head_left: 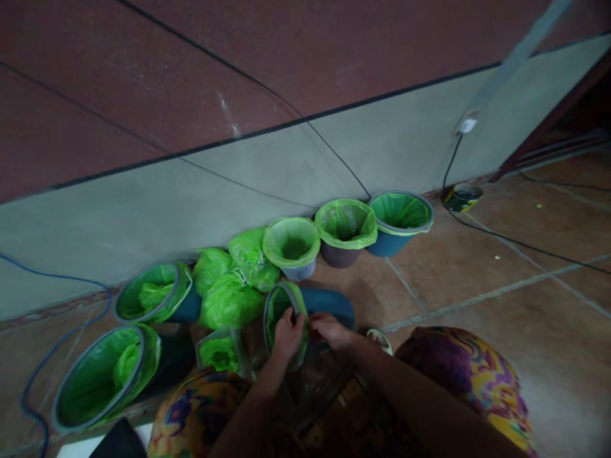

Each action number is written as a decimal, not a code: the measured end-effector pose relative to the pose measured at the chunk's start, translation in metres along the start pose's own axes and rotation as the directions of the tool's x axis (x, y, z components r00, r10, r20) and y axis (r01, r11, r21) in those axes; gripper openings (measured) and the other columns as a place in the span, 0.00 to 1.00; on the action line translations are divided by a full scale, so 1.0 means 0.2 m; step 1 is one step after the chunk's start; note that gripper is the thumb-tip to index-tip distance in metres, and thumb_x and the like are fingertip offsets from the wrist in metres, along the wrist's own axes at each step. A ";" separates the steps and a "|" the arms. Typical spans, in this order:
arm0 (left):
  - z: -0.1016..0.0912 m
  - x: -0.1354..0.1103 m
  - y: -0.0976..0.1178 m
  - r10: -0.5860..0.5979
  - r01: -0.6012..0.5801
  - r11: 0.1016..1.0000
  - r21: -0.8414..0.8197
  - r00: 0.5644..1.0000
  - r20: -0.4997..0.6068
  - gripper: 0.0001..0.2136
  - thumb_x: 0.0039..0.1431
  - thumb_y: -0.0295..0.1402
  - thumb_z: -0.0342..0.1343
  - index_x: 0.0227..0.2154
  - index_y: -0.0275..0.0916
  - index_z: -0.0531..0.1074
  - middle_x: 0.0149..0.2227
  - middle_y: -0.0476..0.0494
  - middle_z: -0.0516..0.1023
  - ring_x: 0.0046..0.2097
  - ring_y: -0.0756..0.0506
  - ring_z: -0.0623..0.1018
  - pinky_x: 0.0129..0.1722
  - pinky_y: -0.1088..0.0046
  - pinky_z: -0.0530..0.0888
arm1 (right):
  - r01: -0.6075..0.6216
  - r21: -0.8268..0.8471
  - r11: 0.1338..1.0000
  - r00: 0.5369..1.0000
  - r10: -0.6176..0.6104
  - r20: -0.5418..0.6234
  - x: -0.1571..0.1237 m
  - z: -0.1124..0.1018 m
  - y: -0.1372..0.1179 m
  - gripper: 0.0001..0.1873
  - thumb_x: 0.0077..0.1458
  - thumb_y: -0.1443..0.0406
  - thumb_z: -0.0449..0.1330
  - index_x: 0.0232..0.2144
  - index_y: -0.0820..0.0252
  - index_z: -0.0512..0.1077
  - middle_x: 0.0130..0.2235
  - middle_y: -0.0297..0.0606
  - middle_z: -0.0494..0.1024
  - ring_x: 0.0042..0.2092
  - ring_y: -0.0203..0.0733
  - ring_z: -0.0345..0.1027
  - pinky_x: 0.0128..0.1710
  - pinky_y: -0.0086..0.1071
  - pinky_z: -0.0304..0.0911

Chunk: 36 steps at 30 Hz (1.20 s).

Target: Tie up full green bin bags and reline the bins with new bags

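Note:
A blue bin [329,304] lies tilted on its side between my knees, its grey-rimmed mouth facing left. A bright green bin liner [304,313] lines it and folds out over the rim. My left hand [289,334] reaches over the mouth, fingers closed on the liner at the rim. Just outside the rim, my right hand [331,331] has its fingers pinched together at the folded edge of the liner; the fingertips are dim and partly hidden. Close by on the left stands a small clear container [241,353] with green plastic inside.
Tied green bags [231,302] sit against the wall. Lined bins stand to their right: a pale one [300,272], a brown one [340,256], a blue one [389,243]. Two more lined bins [177,312] [153,362] lean at left. A black cable [515,242] crosses the floor.

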<state>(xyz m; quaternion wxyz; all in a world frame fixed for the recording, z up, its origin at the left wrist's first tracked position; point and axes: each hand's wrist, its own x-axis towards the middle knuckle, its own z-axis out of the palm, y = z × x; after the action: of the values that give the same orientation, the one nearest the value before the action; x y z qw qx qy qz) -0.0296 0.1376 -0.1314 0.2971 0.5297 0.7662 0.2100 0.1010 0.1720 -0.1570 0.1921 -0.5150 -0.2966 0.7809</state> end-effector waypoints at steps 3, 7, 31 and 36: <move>0.00 0.04 -0.02 -0.068 0.068 0.995 -0.068 0.998 0.002 0.10 0.59 0.35 0.51 0.30 0.36 0.73 0.30 0.43 0.78 0.33 0.46 0.77 0.35 0.72 0.70 | -0.011 -0.041 0.999 1.000 0.012 0.022 -0.01 0.00 0.01 0.04 0.39 0.72 0.56 0.21 0.60 0.67 0.18 0.26 0.68 0.23 0.33 0.63 0.29 0.29 0.61; 0.00 0.04 -0.05 -0.084 0.089 0.980 -0.179 0.996 0.037 0.08 0.56 0.33 0.52 0.28 0.36 0.73 0.28 0.47 0.77 0.30 0.48 0.75 0.31 0.75 0.69 | 0.011 -0.045 0.999 0.999 -0.009 0.047 -0.03 -0.01 -0.03 0.04 0.40 0.70 0.57 0.24 0.60 0.70 0.21 0.28 0.72 0.25 0.33 0.65 0.30 0.28 0.60; -0.03 0.07 -0.03 -0.058 0.080 0.954 -0.289 0.995 0.085 0.11 0.53 0.33 0.53 0.33 0.34 0.78 0.29 0.46 0.78 0.33 0.46 0.75 0.35 0.72 0.70 | -0.034 -0.378 0.925 0.996 0.064 0.068 -0.04 -0.02 -0.04 0.05 0.43 0.74 0.57 0.22 0.62 0.69 0.20 0.30 0.71 0.22 0.32 0.64 0.24 0.27 0.59; -0.02 0.03 -0.03 -0.063 0.120 0.938 -0.325 0.981 0.181 0.12 0.48 0.29 0.54 0.34 0.34 0.79 0.28 0.47 0.78 0.30 0.47 0.75 0.31 0.74 0.69 | 0.022 -0.002 1.000 0.999 -0.022 0.026 0.00 -0.04 -0.07 0.04 0.49 0.65 0.62 0.28 0.61 0.71 0.24 0.32 0.75 0.27 0.35 0.69 0.30 0.30 0.64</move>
<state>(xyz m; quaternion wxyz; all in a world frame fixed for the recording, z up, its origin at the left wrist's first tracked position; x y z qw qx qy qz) -0.0377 0.1417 -0.1328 0.4556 0.4513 0.7154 0.2773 0.1089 0.1841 -0.1499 0.1963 -0.5018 -0.3056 0.7850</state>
